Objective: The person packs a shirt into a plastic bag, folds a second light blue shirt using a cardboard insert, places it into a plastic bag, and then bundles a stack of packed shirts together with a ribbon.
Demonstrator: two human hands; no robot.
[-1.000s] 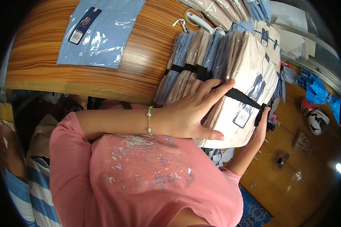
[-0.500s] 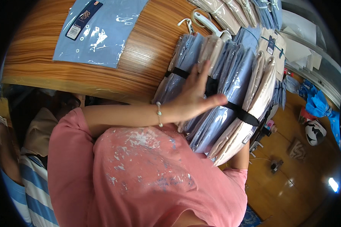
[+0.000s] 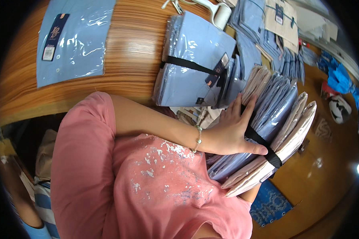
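Observation:
A bundle of plastic-bagged folded shirts [image 3: 275, 107], blue and cream, stands on edge against my front at the right, with a black strap [image 3: 263, 141] round it. My left hand [image 3: 235, 131] lies against its left side, fingers stretched and spread, the thumb over the strap. Below the bundle a bit of my right forearm [image 3: 250, 194] shows; the bundle hides my right hand. To the left, a second strapped stack of bagged blue shirts [image 3: 199, 44] lies on the wooden table's edge, a dark tag on its top shirt.
A single bagged blue shirt [image 3: 77, 44] lies on the wooden table [image 3: 127, 44] at the left. Behind the stack are a white-handled lint roller [image 3: 221, 16] and more blue and cream shirts [image 3: 281, 24]. A blue patterned cloth [image 3: 271, 205] lies low at the right.
The strapped bundle and my left hand have moved right and nearer to me, away from the table. The strapped blue stack that it covered now shows. My view has shifted too.

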